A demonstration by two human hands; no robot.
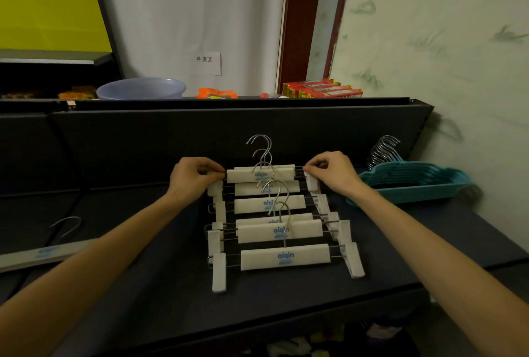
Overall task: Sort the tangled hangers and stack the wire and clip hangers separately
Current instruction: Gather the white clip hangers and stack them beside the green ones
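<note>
Several white clip hangers (282, 229) with metal hooks lie in an overlapping row on the dark shelf (148, 279), stepping away from me. The farthest white clip hanger (259, 174) is held at both ends: my left hand (193, 177) pinches its left metal rod, and my right hand (332, 174) pinches its right rod beside the clip. To the right lies a stack of teal hangers (412, 183) with their metal hooks bunched at the back.
One more white hanger (48, 253) with a hook lies at the far left edge of the shelf. A raised dark back panel (229, 127) runs behind the hangers. Above it stand a blue basin (141, 88) and red snack boxes (322, 90). A pale wall closes the right side.
</note>
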